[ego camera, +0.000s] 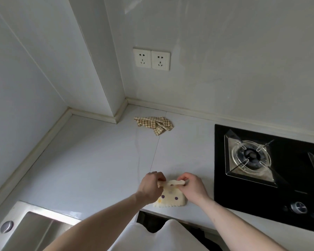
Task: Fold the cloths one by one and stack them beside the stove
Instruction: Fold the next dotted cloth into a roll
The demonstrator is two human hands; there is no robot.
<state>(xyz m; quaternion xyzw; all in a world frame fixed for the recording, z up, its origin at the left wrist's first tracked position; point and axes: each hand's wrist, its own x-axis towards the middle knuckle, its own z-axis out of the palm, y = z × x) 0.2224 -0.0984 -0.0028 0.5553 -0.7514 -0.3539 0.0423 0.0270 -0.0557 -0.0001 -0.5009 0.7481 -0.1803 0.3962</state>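
I am pinching the far edge of the dotted cloth (170, 195) with the left hand (151, 185) and right hand (192, 187), one grip per corner, keeping the fold line taut. It is lying low centre on the worktop (98, 160), beside the stove (265, 169). The checked cloth (155, 123) is waiting crumpled, upper centre.

Soft, even daylight; wide-angle bending at edges.

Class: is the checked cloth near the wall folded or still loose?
Loose. The checked cloth lies crumpled in uneven bunches on the counter, with no straight folded edges, apart from both hands.
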